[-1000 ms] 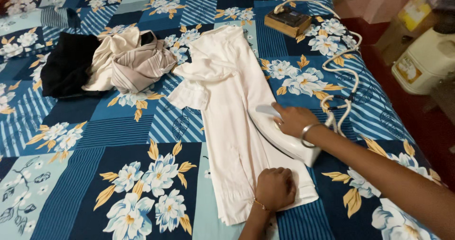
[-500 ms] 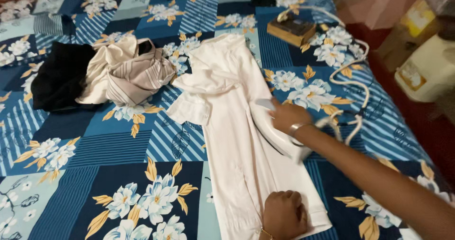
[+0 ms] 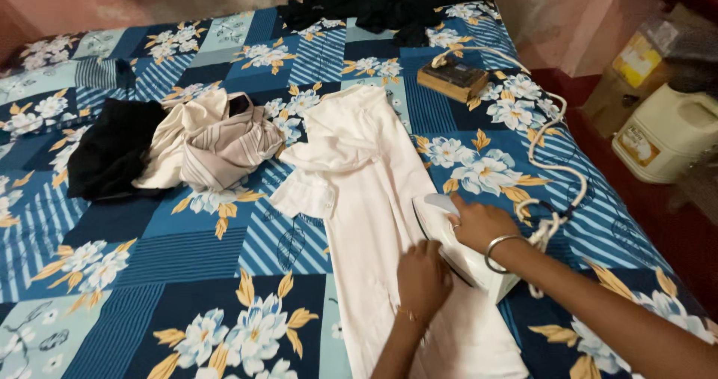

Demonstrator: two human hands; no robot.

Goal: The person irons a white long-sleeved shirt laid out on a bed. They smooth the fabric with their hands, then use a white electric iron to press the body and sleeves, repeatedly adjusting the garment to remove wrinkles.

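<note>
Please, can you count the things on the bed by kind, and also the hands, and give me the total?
White shirt under both hands: 1
Other clothes, heaped: beige striped cloth, black cloth, dark pile: 3
White iron, held by the right hand: 1
White cord: 1
Brown box: 1
Hands, counting the left hand: 2
Total: 9

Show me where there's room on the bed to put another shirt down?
The widest bare patch of bedsheet lies left of the white garment, below the pile of clothes. Another strip lies between the brown box and the cord. It is crowded where the left hand and right hand meet the iron.
</note>
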